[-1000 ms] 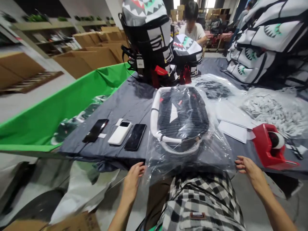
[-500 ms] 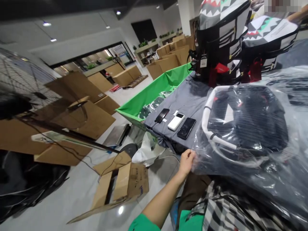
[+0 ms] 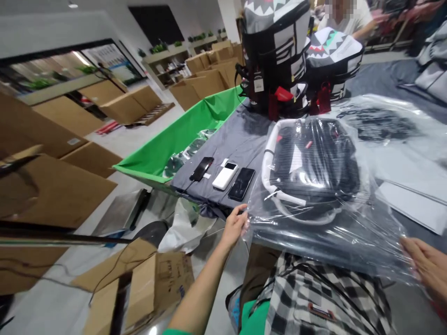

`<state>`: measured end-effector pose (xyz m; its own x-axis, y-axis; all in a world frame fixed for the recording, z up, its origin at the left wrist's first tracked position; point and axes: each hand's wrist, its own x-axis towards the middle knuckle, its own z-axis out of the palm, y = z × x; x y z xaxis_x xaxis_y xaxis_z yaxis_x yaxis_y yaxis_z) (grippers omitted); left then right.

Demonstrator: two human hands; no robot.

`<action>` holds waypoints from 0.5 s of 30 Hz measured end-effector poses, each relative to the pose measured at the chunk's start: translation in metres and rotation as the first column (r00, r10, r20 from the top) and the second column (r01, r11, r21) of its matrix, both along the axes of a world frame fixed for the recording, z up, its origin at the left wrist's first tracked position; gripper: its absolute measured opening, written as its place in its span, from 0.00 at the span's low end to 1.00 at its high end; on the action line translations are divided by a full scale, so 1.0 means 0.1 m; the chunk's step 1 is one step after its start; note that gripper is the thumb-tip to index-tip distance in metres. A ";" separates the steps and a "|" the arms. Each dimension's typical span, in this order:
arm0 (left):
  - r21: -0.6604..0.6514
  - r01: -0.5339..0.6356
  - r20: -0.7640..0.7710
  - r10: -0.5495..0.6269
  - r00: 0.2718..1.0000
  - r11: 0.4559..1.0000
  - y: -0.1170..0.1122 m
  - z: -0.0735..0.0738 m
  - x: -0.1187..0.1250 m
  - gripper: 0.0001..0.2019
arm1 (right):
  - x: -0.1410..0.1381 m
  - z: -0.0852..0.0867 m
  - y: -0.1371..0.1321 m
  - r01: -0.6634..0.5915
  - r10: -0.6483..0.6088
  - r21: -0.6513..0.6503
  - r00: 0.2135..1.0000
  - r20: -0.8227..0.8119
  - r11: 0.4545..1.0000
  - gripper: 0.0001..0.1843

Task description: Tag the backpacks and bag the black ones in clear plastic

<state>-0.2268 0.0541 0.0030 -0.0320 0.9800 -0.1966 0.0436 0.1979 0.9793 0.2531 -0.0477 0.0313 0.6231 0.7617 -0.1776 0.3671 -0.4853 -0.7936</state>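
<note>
A black backpack with white trim (image 3: 317,163) lies flat on the grey cloth-covered table, inside a clear plastic bag (image 3: 335,230). My left hand (image 3: 237,225) pinches the bag's near left corner at the table edge. At the lower right, my right hand (image 3: 424,263) grips the opposite near corner, so the plastic stretches between both hands. Left of the backpack lie a dark phone (image 3: 241,184), a white power bank (image 3: 225,176) and a smaller black device (image 3: 201,169).
Behind the bagged backpack stand stacked shark-tooth-patterned backpacks (image 3: 275,56). A green fabric-lined bin (image 3: 150,163) adjoins the table's left side. An open carton (image 3: 153,284) sits on the floor. White flat sheets (image 3: 415,204) lie at right. Another person (image 3: 349,18) is across the table.
The view has swung right. My right hand is now visible holding the bag's right corner, and the plastic's near edge is spread wider. My left hand still pinches its corner.
</note>
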 end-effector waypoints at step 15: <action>0.589 0.748 -0.798 0.074 0.598 0.305 0.06 0.01 -0.54 0.17 | 0.23 0.07 -0.26 -0.680 0.431 0.288 0.678 0.595 0.674 0.15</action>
<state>-0.2809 0.0600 0.0045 0.6574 0.4835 0.5780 0.4553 -0.8660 0.2065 0.2765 -0.0739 0.0381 -0.0463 0.8882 0.4571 0.7991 0.3074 -0.5166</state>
